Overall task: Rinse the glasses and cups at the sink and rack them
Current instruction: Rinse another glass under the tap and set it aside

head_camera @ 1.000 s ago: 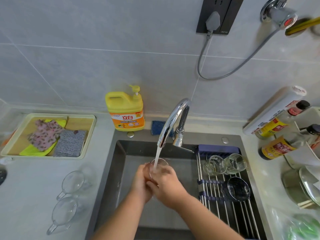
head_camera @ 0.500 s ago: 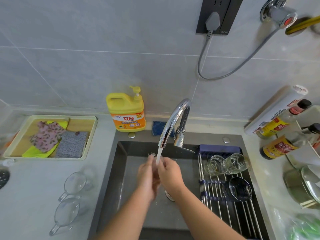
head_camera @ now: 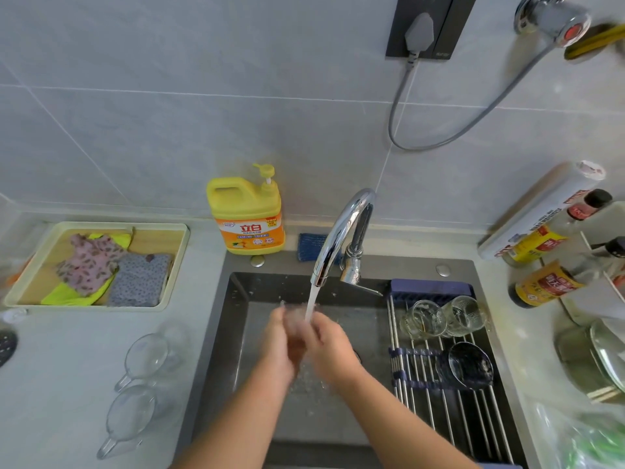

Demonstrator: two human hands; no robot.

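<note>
Under the running faucet (head_camera: 341,231), my left hand (head_camera: 279,346) and my right hand (head_camera: 333,346) both grip a clear glass (head_camera: 297,318) over the sink (head_camera: 236,333). The glass is blurred and mostly hidden between my fingers, and water splashes off it. On the roll-up rack (head_camera: 439,401) across the sink's right side lie two clear glasses (head_camera: 424,319) (head_camera: 466,314) on their sides and one dark glass (head_camera: 468,365). Two clear handled cups (head_camera: 148,357) (head_camera: 130,414) lie on the counter left of the sink.
A yellow detergent jug (head_camera: 247,214) and a blue sponge (head_camera: 309,247) stand behind the sink. A tray (head_camera: 174,265) with folded cloths sits at the left. Sauce bottles (head_camera: 548,282), a wrap roll (head_camera: 541,208) and a pot with a lid (head_camera: 595,360) crowd the right counter.
The glass was held upright under the stream a second ago. Since then both hands have turned and shifted around it, and water now splashes below them.
</note>
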